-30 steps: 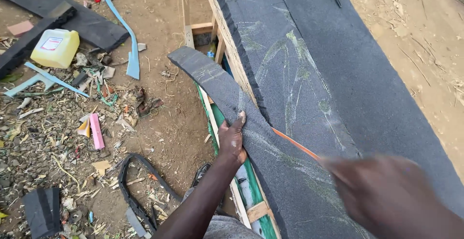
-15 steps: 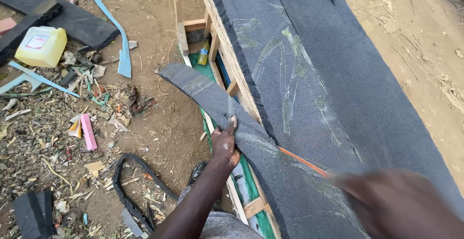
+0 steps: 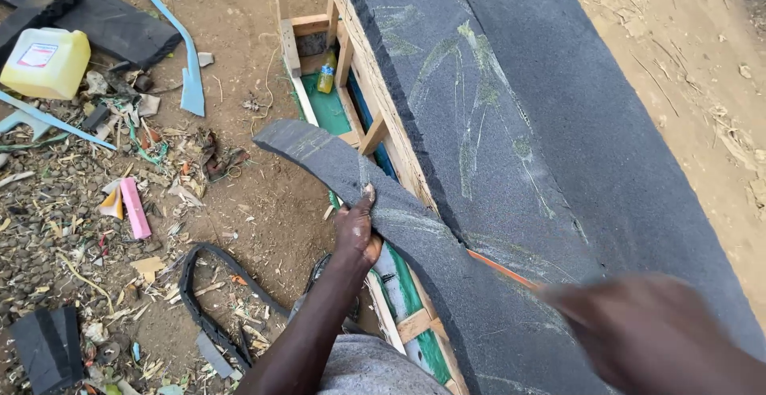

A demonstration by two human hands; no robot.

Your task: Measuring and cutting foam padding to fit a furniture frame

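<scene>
Far out to the left of the left hand's grip, a yellow plastic jug (image 3: 46, 61) sits on the dirt floor (image 3: 239, 44), with a black foam slab (image 3: 96, 12) behind it and a long pale blue strip (image 3: 177, 44) curving past toward the frame. Nearer to that grip, still on its left, a small pink block (image 3: 134, 207) lies among wood shavings and scraps, and below it a loop of black trim (image 3: 209, 299) curls on the ground, with another dark foam piece (image 3: 48, 347) in the corner.

The left hand (image 3: 357, 231) reaches up from the bottom edge, its grip pinching a dark grey foam strip (image 3: 351, 171): the thumb lies on top and the fingers curl under its edge. The strip arcs away up and to the left of that grip, hanging free over the dirt, while to the right it runs down and joins the big grey foam sheet (image 3: 511, 108) that covers a wooden frame (image 3: 383, 116). Just above the grip, inside the open frame, stands a small green and yellow bottle (image 3: 325, 72). Faint greenish scratch marks cross the sheet.

Right of all this, the right hand (image 3: 646, 331) hovers over the sheet, heavily blurred; I cannot tell whether its grip is spread or closed. A thin orange line (image 3: 499, 267) runs from the strip's edge toward it.
</scene>
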